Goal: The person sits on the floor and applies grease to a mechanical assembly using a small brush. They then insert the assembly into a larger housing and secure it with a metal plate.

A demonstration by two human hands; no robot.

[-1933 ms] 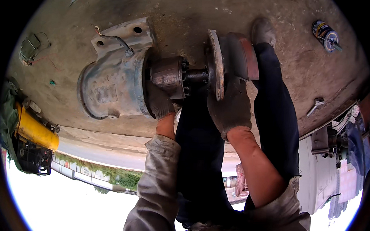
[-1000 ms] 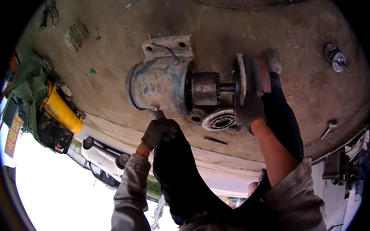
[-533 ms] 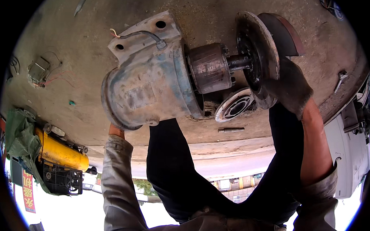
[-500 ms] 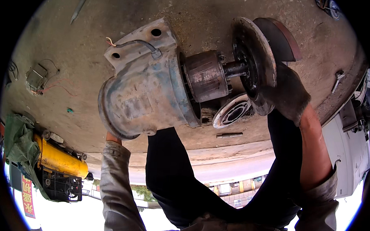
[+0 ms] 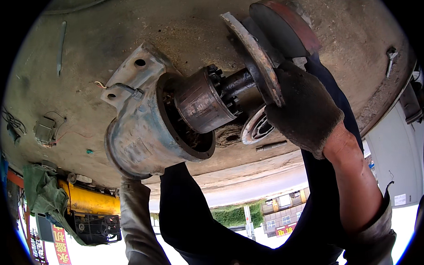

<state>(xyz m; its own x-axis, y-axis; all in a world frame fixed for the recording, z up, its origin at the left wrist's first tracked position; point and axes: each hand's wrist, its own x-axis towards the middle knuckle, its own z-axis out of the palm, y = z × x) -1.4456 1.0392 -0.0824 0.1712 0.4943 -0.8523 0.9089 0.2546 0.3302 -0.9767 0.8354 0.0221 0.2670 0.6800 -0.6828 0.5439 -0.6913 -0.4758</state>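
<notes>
A worn grey-blue motor housing lies in front of me, its round open end facing right. The cylindrical rotor is partly inside that opening, tilted, its dark shaft running up to a rusty round end flange. My right hand, in a dark work glove, grips the flange by its near edge. My left forearm reaches to the housing's closed left end, which hides the hand and fingers. A short cable comes out of the housing near its mounting foot, which has holes in it.
Beyond the flange is a dark, reddish-edged disc-shaped part. A pale ring-shaped cover and a short rod lie near my right leg. A wrench is far right; a small wired box and yellow machine are left.
My right hand has moved the flange and rotor up and left in view, more tilted. The housing has turned, so its open end shows more. The view has also shifted.
</notes>
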